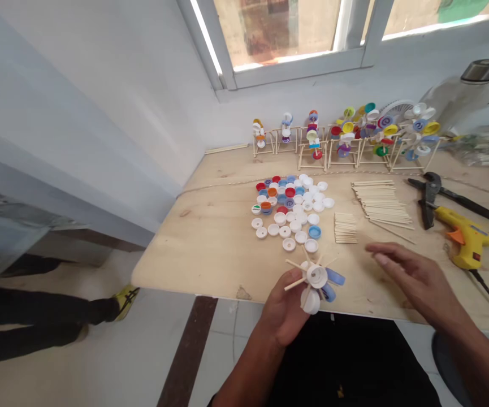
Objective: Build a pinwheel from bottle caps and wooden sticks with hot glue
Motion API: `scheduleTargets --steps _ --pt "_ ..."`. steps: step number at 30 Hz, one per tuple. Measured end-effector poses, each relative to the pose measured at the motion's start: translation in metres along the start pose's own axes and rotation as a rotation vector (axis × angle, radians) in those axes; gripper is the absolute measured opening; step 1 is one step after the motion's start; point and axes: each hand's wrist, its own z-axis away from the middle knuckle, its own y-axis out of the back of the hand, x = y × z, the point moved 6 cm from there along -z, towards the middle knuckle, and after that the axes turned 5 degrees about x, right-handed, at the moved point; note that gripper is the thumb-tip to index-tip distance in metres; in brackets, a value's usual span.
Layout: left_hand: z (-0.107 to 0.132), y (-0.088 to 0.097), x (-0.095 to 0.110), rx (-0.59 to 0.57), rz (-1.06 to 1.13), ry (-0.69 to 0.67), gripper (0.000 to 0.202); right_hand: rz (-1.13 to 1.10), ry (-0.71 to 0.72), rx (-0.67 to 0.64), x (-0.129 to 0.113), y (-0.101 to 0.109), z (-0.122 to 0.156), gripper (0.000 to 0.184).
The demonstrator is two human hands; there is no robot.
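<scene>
My left hand (285,305) is closed on a bottle-cap wheel (316,276) at the table's front edge. A white cap forms its hub, with thin wooden sticks radiating from it. Two blue caps and a white cap sit at the ends of some sticks; other stick ends are bare. My right hand (416,280) hovers over the table to the right with fingers stretched out, holding nothing visible. Nearest to it are a bundle of short wooden sticks (345,228) and a spread of longer sticks (383,202). Loose bottle caps (295,225), mostly white, lie beyond the wheel.
A yellow glue gun (467,237) with a black cord lies at the right, beside black-handled cutters (433,192). Several stick stands with colourful cap wheels (346,135) line the wall. A clear jug (460,102) stands back right. Another person's legs (44,316) show at the left.
</scene>
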Motion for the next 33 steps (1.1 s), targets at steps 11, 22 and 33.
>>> scheduleTargets --steps 11,22,33 --pt "-0.003 -0.006 -0.011 -0.051 -0.040 0.093 0.030 -0.585 -0.114 -0.612 -0.057 -0.068 0.018 0.047" --pt "0.006 0.006 0.010 0.097 -0.244 -0.244 0.022 -0.666 -0.270 -0.452 -0.051 -0.079 0.023 0.039" --pt "0.020 0.014 0.022 0.191 -0.476 -0.419 0.035 -0.624 -0.250 -0.405 -0.059 -0.104 0.034 0.035"
